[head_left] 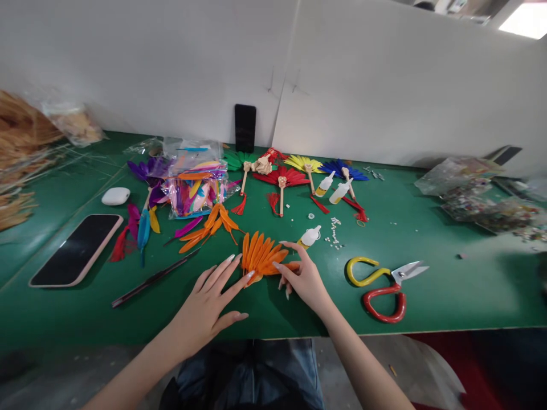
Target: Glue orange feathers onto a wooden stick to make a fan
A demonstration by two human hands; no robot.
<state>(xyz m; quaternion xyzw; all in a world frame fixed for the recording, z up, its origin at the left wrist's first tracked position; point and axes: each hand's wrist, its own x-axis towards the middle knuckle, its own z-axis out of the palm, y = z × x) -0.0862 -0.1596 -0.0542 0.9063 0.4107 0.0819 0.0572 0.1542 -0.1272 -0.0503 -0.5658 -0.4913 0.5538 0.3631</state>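
An orange feather fan (pixel 257 253) lies on the green table in front of me, its feathers spread toward the wall. My left hand (pixel 216 290) rests flat with fingers apart, the index fingertip touching the fan's lower left. Over the fan's right side, my right hand (pixel 302 278) pinches an orange feather (pixel 293 266) between thumb and fingers; part of that feather is hidden. Loose orange feathers (pixel 211 228) lie just beyond my left hand. Behind my right hand a small glue bottle (pixel 310 236) leans on its side, near a scatter of tiny white beads (pixel 335 233).
Scissors (pixel 391 285) with yellow and red handles lie to the right. Left are tweezers (pixel 154 279), a phone (pixel 77 250) and a white case (pixel 115 196). Farther back are bagged feathers (pixel 199 188), a red fan (pixel 282 177), a yellow fan (pixel 304 164) and a blue fan (pixel 344 168).
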